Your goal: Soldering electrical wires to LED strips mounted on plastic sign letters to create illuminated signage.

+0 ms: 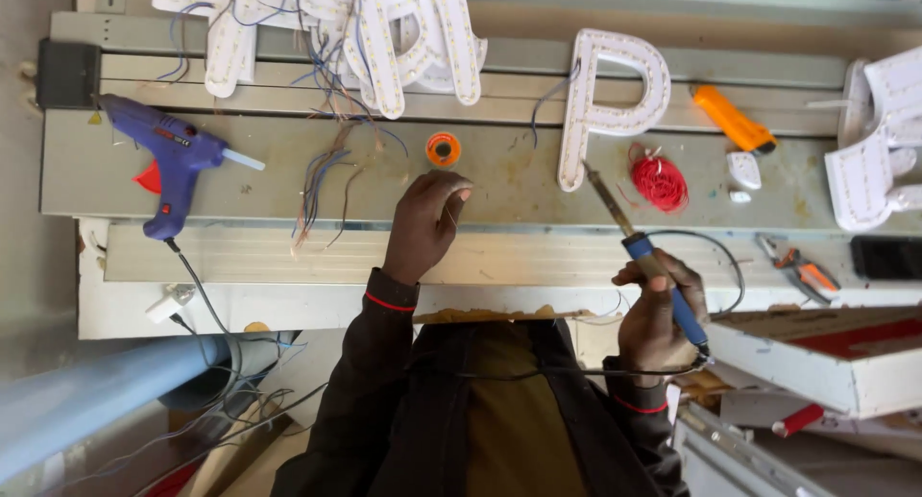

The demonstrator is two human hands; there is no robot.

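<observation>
A blue glue gun [173,161] lies at the left end of the grey surface [269,185], its cord trailing off the near edge. Just right of it, loose wires [322,185] spill from a pile of white sign letters [384,36] at the far edge. The left hand [425,223] rests mid-surface with fingers curled, pinching what looks like a thin strand of wire; a small orange spool [443,149] sits just beyond its fingertips. Bare surface lies open between this hand and a white letter "P" [610,103] studded with small lights. The right hand [658,319], closed in a full grip, holds a blue-handled soldering iron [639,252] over the near edge, its tip pointing at the foot of the letter. A red wire coil [660,182] sits beside the tip. Farther right lie an orange utility knife [735,121], orange-handled pliers [797,266] and more white letters [879,142] at the right edge.
</observation>
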